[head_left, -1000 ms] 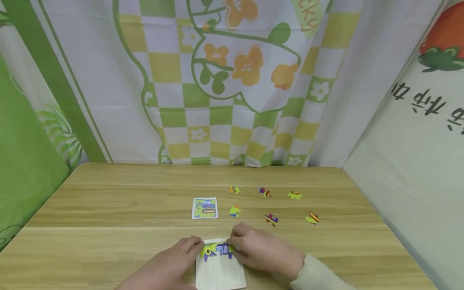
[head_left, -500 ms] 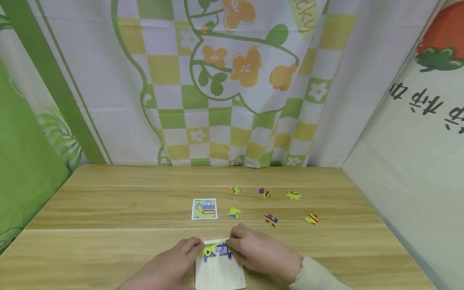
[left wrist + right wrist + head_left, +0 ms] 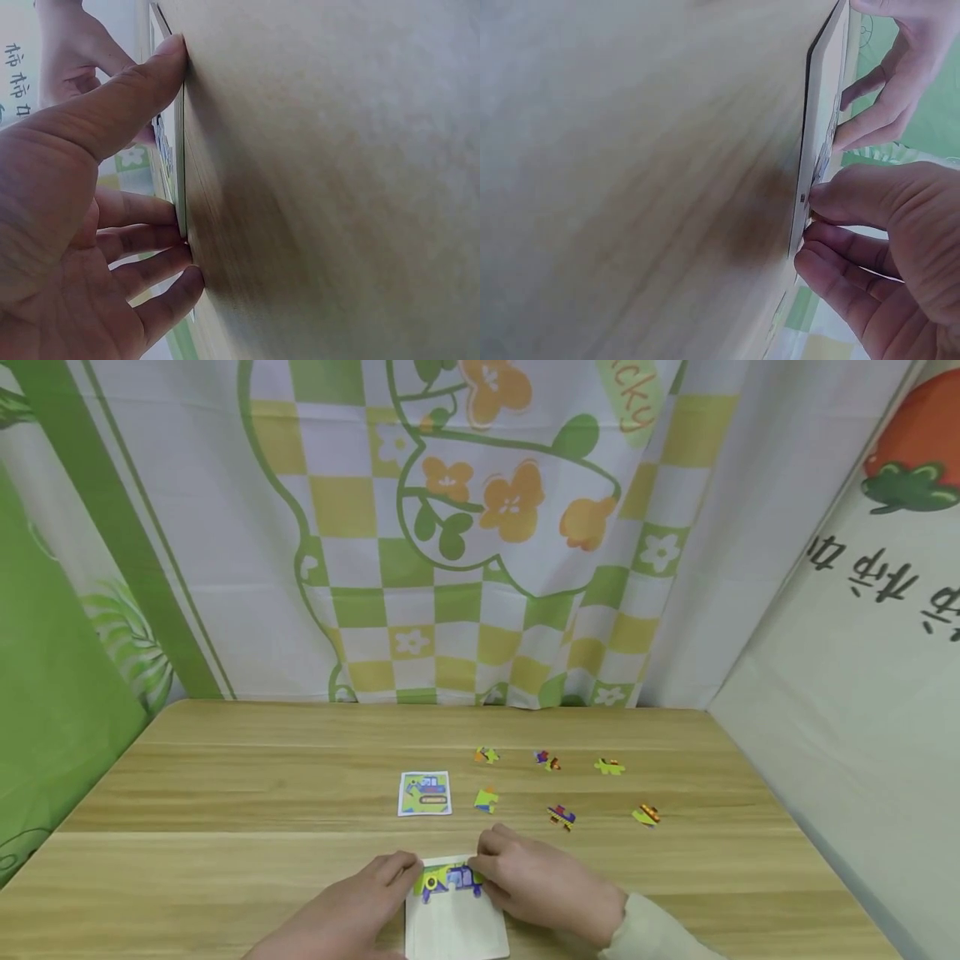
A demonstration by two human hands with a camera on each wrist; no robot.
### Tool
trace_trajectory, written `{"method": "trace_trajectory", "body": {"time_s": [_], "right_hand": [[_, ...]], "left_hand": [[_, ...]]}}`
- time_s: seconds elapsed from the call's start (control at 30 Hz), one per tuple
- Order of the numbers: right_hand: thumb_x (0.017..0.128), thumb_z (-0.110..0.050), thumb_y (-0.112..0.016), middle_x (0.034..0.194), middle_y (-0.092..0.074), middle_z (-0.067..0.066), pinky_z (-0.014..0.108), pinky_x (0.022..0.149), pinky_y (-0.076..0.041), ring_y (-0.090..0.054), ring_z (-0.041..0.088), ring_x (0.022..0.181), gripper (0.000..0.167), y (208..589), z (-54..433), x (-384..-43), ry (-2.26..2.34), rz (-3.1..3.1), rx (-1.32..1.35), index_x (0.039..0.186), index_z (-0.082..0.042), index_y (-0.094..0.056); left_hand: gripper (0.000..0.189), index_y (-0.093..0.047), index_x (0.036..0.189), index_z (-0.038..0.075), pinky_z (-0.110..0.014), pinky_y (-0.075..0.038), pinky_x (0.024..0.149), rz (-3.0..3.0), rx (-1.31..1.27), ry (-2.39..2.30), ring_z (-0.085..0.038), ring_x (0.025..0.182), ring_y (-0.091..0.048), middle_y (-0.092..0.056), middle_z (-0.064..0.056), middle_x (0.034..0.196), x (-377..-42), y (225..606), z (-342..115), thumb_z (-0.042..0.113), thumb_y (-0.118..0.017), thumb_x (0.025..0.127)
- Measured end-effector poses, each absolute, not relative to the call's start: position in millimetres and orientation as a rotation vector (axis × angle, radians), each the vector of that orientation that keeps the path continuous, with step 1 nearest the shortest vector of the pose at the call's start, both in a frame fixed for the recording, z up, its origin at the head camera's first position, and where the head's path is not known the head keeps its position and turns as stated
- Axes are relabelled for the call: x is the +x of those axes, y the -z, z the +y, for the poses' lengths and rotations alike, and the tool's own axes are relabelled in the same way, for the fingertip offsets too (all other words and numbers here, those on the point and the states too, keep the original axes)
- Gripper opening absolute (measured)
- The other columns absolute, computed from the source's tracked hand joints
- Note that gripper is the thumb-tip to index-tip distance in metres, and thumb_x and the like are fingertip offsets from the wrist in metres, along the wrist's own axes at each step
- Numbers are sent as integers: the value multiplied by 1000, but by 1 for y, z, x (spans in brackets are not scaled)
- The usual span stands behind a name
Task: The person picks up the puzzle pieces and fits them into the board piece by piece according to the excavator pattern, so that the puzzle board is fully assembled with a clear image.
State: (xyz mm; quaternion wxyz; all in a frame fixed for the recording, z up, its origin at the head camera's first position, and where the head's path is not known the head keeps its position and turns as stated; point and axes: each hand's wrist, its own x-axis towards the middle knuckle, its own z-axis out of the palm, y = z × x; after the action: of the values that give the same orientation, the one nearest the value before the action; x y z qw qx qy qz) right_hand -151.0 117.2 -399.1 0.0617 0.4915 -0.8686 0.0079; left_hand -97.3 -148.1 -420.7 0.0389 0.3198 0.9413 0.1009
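A pale wooden puzzle board (image 3: 456, 931) lies at the table's near edge in the head view, with joined green, yellow and blue jigsaw pieces (image 3: 453, 878) along its far end. My left hand (image 3: 348, 902) holds the board's left side, thumb (image 3: 169, 56) on the edge and fingertips around the far left corner. At the far right corner my right hand (image 3: 543, 877) pinches a green puzzle piece, mostly hidden by the fingers. In the right wrist view the right thumb (image 3: 855, 196) presses at the board's edge, its other fingers bent close to the corner.
Beyond the board lies a square picture card (image 3: 424, 793) of a blue and green vehicle. Several loose jigsaw pieces, including a green one (image 3: 486, 800) and a red and blue one (image 3: 561, 817), are spread to its right. A patterned curtain (image 3: 480, 610) hangs behind the table.
Both hands keep their places on the board, and the loose pieces and card stay put. Only the head view shifts slightly.
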Motion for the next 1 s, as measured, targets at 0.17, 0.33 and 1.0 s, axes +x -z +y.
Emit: {"method": "trace_trajectory", "body": {"time_s": [0.17,0.33,1.0], "right_hand": [[97,-17,-73,92,-60,-8,9,68,-46,-49,3,84,13,400,116,-152,0,-2633,1489,109,-16,-78],[96,-16,-74,92,-59,-7,9,67,-46,-48,4,83,14,400,116,-152,8,-2643,1489,109,-16,-78],[96,-16,-74,91,-61,-7,8,66,-45,-51,3,83,12,398,115,-154,39,-2621,1508,107,-18,-79]], "left_hand": [[93,-52,146,3,-36,-57,108,2889,992,-313,-25,131,-57,-56,-6,143,-97,421,-149,51,-89,75],[96,-51,148,3,-36,-57,109,2876,959,-366,-25,132,-56,-55,-5,146,-96,421,-149,57,-86,77],[100,-50,149,2,-37,-57,108,2878,938,-361,-27,134,-56,-55,-9,148,-96,421,-149,59,-87,75]]}}
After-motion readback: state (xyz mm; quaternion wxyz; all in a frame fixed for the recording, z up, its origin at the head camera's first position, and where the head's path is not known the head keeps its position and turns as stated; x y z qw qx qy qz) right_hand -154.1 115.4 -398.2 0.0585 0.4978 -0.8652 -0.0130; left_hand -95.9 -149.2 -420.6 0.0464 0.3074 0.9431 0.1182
